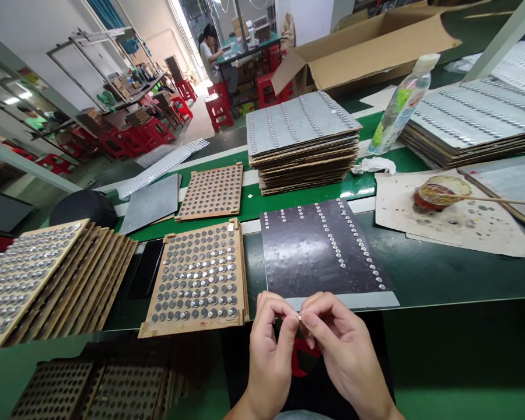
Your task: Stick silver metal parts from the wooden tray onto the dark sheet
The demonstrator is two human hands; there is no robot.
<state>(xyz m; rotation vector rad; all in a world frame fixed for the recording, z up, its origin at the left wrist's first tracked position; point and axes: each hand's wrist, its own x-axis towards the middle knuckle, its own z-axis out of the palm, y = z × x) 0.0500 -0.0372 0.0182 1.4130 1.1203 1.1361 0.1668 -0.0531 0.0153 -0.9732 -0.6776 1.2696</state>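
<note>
My left hand (271, 344) and my right hand (341, 344) meet at the fingertips above the bench's front edge. Both pinch a small metal disc (298, 318), which the fingers mostly hide. Just beyond them lies a dark sheet (306, 262) carrying several rows of similar discs. To its left, a wood-framed perforated tray (240, 274) holds many silver and grey discs in tight rows. Further left, several more filled trays (48, 286) lean in an overlapping stack.
A stack of disc-studded boards (301, 143) and a larger stack (472, 125) stand behind. On the right are a paint-stained paper (490, 233), a dish (441, 192) with a stick, and a plastic bottle (402, 105). A cardboard box (363, 52) sits beyond. A person (212, 52) works far back.
</note>
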